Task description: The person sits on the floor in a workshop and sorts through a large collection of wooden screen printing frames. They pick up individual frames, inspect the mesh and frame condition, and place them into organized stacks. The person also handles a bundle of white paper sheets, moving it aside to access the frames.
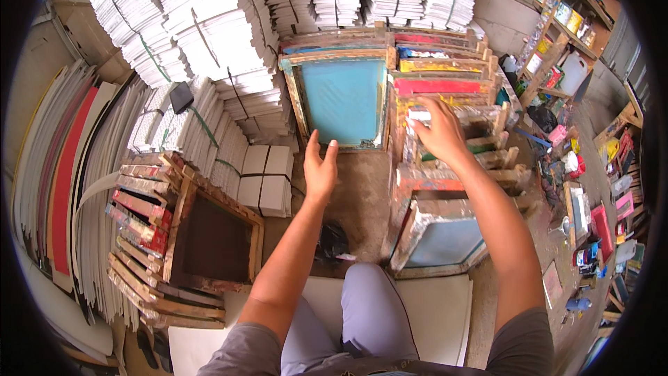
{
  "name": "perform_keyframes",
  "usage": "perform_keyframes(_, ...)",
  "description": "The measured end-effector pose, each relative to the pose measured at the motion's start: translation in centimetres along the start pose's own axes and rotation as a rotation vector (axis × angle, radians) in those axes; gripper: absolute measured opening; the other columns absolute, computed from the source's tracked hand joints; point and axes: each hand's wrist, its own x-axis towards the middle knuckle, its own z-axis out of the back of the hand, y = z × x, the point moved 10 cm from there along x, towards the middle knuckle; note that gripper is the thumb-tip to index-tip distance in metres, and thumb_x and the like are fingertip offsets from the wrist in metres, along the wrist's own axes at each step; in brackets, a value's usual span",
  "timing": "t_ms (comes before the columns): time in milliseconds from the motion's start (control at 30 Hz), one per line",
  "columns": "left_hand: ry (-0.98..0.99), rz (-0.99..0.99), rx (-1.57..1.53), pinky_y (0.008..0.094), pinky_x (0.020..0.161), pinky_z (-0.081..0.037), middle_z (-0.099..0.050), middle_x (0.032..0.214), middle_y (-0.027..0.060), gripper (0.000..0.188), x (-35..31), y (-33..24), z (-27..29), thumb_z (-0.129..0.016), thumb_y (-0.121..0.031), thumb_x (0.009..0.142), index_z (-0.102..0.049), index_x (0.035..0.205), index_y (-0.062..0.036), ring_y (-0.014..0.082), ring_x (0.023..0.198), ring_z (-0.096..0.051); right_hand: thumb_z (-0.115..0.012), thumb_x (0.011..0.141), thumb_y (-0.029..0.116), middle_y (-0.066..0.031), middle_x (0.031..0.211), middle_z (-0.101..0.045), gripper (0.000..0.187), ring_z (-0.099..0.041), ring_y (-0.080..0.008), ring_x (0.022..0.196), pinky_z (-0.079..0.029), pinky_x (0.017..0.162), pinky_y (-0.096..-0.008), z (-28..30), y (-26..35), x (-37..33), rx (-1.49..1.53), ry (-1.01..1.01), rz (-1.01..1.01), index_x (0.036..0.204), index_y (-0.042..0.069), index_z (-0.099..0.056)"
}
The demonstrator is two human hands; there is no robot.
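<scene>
My left hand (321,171) is in mid-view with fingers and thumb apart, holding nothing. Just beyond it, a wooden screen-printing frame with light blue mesh (342,101) stands leaning back against other frames. My right hand (441,129) reaches over a row of paint-stained wooden frames (445,182), its fingers curved and apart. Its fingertips are close to a whitish frame edge; whether they touch it I cannot tell. Nearest me in that row is a frame with grey-blue mesh (442,237).
Tied stacks of white sheets (209,35) rise at the back and left. More frames (212,237) lean at the lower left, beside upright boards (66,188). A black plastic bag (332,242) lies on the floor. Shelves (581,7) and scattered containers line the right.
</scene>
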Motion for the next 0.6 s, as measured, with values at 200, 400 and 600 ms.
perform_keyframes(200, -0.110, 0.058, 0.075, 0.0413, 0.113, -0.038, -0.050, 0.148, 0.0285, 0.076, 12.3, 3.9, 5.1, -0.069, -0.036, 0.095, -0.039, 0.150, 0.0069, 0.0374, 0.139, -0.048, -0.074, 0.089, 0.034, -0.0273, 0.143, -0.052, 0.073, -0.049, -0.0406, 0.134, -0.041, 0.112, -0.0471, -10.3, -4.7, 12.9, 0.061, 0.114, -0.243, 0.145, -0.002, -0.042)
perform_keyframes(400, -0.026, 0.160, 0.005, 0.0397, 0.121, -0.025, -0.029, 0.163, 0.0232, 0.083, 22.0, 5.8, 6.3, -0.064, -0.040, 0.098, -0.025, 0.159, 0.0023, 0.0325, 0.151, -0.028, -0.072, 0.091, 0.028, -0.0298, 0.155, -0.037, 0.084, -0.037, -0.0401, 0.145, -0.031, 0.121, -0.0431, -14.1, -10.0, 19.2, 0.113, 0.019, -0.394, 0.155, -0.004, -0.027)
perform_keyframes(600, -0.071, 0.124, -0.069, 0.0442, 0.115, -0.036, -0.047, 0.152, 0.0241, 0.080, 23.7, 8.1, 8.9, -0.066, -0.041, 0.097, -0.031, 0.156, 0.0016, 0.0321, 0.139, -0.045, -0.076, 0.088, 0.028, -0.0268, 0.136, -0.054, 0.074, -0.052, -0.0426, 0.128, -0.043, 0.108, -0.0490, -14.0, -5.1, 20.0, -0.226, 0.010, -0.310, 0.150, 0.008, -0.043)
